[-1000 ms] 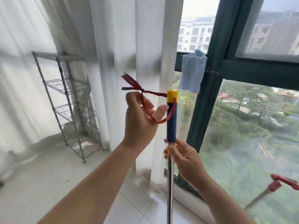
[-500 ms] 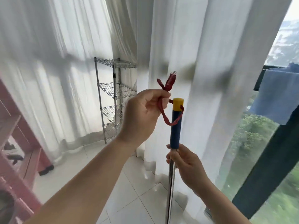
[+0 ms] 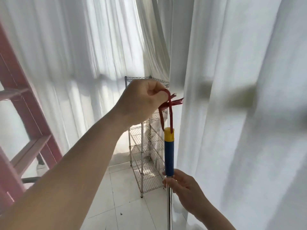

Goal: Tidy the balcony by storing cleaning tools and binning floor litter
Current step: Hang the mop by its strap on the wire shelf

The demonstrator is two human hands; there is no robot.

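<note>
Storage is the step: my left hand (image 3: 141, 102) pinches the red loop (image 3: 167, 112) upward, my right hand (image 3: 184, 186) grips the mop pole (image 3: 169, 156); next I need a hook.

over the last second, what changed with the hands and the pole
The left hand lifted the red loop from beside the pole's yellow cap to above it, pulling it taut. The view swung left, losing the window and blue cloth. The right hand keeps its grip on the metal shaft.
</note>
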